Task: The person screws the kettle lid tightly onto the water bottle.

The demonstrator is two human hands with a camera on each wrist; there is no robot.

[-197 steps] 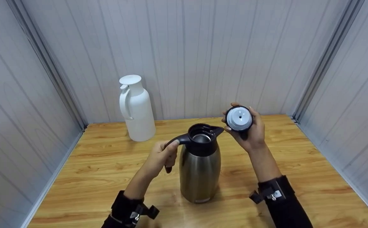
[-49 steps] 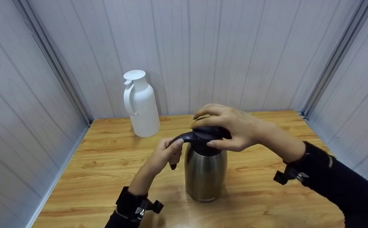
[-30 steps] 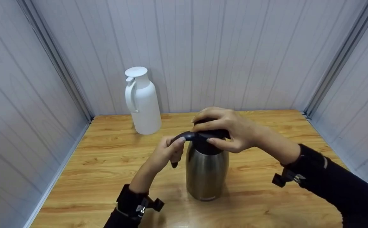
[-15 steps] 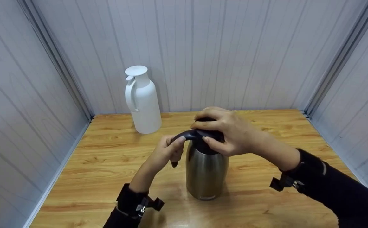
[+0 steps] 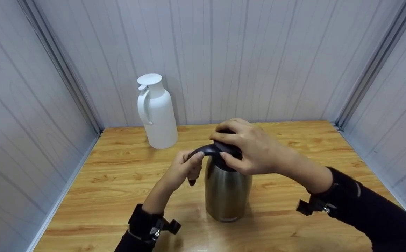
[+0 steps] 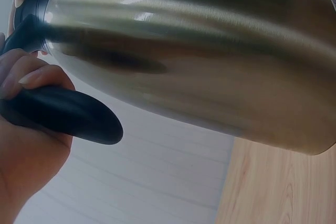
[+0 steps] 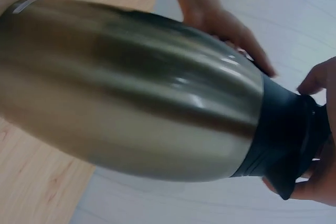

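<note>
Steel flask point(image 5: 226, 190) is standing upright on the wooden surface point(image 5: 112, 182), near the middle, slightly toward the near edge. Left hand point(image 5: 183, 169) is wrapping its curled fingers around the black handle point(image 5: 204, 151), which is sticking out to the left of the flask's neck; in the left wrist view the fingers point(image 6: 31, 77) are curling over the handle point(image 6: 63, 114) with the steel body point(image 6: 199, 61) filling the picture beside them. Right hand point(image 5: 250, 148) is sitting on top of the flask, fingers bent down around the black lid point(image 5: 225, 147), thumb on the near side, fingertips on the far side, so it is gripping the lid. Right wrist view is showing the black collar point(image 7: 281, 140) with the right fingers point(image 7: 315, 80) clamping at its top end; the lid itself is mostly hidden by the hand. White jug point(image 5: 155, 112) is standing upright at the far left, against the back wall point(image 5: 241, 52), well apart from the flask, lid on.
</note>
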